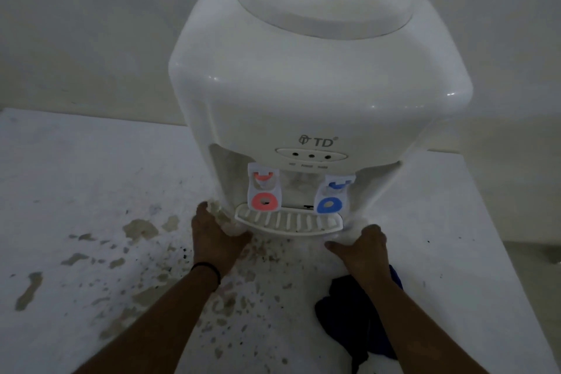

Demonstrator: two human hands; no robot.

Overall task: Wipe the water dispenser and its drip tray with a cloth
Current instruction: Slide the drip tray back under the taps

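Hands flank the drip tray [289, 222]: left hand [216, 237] and right hand [362, 244] grip curled on its ends, cloth [349, 313] idle nearby; likely pull level.

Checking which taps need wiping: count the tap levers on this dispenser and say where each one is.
2. The red tap lever hangs on the left of the dispenser recess; the blue tap lever hangs on the right. Both sit above the drip tray. None seems hidden.
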